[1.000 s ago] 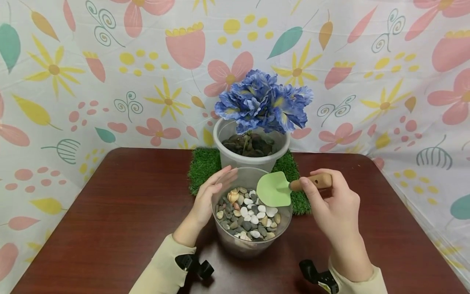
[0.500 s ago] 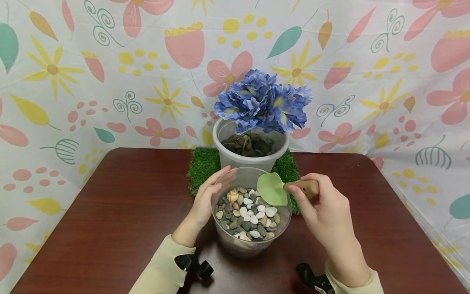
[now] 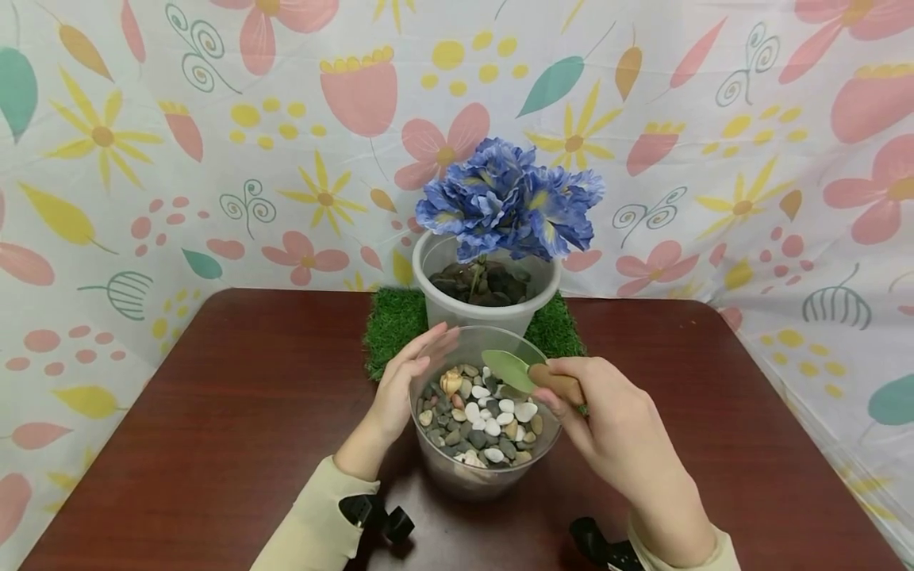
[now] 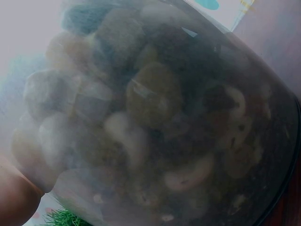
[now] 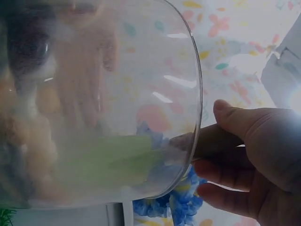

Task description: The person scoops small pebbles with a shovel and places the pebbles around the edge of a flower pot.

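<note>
A clear plastic container (image 3: pixel 471 482) of mixed pebbles (image 3: pixel 477 434) stands on the table in front of me. My left hand (image 3: pixel 394 385) lies along its left wall with fingers fairly straight. In the left wrist view, stones (image 4: pixel 153 94) show hazily through the wall. The right hand (image 3: pixel 610 416) grips the wooden handle of a small green trowel (image 3: pixel 508 369). The trowel's blade is tilted inside the container, close over the white pebbles at the right. Seen from the right wrist, the green blade (image 5: pixel 110 160) shows through the wall, with the handle across the rim.
Right behind the container is a white flowerpot (image 3: pixel 474 311) with blue artificial flowers (image 3: pixel 507 198) and dark stones. It stands on a green artificial grass mat (image 3: pixel 396 325). A floral cloth (image 3: pixel 286 143) hangs behind the dark red wooden table (image 3: pixel 236 428).
My right hand has moved left and a little down, bringing the trowel into the container. Its blade has turned from facing me to nearly edge-on. The left hand stays put.
</note>
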The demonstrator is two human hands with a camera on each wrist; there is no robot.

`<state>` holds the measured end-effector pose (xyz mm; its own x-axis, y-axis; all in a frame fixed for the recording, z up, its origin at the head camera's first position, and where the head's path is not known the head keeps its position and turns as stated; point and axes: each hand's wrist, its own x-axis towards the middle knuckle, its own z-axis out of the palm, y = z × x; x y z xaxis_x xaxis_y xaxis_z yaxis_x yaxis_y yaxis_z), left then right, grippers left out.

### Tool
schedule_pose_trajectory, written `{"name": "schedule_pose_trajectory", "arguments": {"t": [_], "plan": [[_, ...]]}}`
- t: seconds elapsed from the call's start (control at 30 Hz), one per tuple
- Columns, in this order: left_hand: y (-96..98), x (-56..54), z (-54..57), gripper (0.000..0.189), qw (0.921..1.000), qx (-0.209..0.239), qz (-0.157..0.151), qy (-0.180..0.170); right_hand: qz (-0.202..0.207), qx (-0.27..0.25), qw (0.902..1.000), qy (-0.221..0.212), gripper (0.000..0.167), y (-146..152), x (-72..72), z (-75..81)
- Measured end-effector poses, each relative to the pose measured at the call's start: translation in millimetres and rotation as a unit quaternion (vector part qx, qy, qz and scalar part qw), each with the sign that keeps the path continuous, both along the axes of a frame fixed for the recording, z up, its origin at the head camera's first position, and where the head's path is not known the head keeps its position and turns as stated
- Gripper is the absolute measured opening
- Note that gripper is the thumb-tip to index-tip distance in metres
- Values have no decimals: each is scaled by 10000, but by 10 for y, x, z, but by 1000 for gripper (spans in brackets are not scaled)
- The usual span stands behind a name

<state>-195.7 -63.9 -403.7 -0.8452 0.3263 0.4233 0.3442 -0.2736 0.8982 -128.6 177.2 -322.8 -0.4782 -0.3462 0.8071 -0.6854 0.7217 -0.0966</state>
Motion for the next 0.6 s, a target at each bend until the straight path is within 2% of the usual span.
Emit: {"name": "schedule_pose_trajectory", "arguments": {"t": [0.23,0.43,0.6], "plan": [[14,-15,26,54,9999,85,-98,99,-178,-29,9998,-29,47,43,27,20],[14,-32,12,54,9998,46,-101,141,27,127,9994,-330,45,51,48,32],[6,-12,-23,54,9999,87,-77,94,275,-293,9952,-897,24,141,-69,7]]}}
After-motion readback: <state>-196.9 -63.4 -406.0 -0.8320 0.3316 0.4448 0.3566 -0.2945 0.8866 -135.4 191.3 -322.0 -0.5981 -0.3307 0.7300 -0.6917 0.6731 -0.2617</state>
